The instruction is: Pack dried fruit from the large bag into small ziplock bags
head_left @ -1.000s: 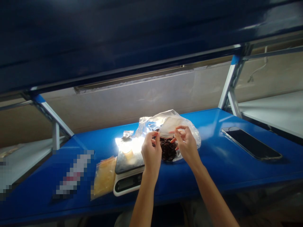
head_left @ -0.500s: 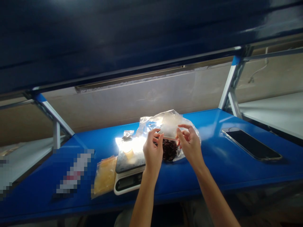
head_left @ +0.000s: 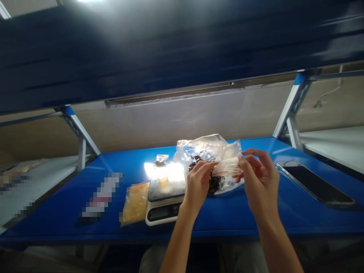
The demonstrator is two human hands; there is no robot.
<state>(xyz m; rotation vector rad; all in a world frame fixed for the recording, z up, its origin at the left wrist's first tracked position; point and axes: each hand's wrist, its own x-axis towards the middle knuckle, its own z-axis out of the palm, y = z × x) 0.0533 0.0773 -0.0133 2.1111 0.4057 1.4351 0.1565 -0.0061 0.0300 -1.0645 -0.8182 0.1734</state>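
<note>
R hand (head_left: 260, 182) pinches small plastic bag (head_left: 229, 159) above dark pcs (head_left: 215, 184); L hand (head_left: 197, 184) is nr its other edge, grip can't tell.

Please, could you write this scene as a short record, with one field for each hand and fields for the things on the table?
Left hand: fingertips near the left edge of the small bag; grip unclear
Right hand: pinches the small bag's right end
Behind small bag: large clear bag with dark pieces
Left side: scale, under glare; yellow bag beside it
Right side: phone, lying flat
Surface: blue table
</note>
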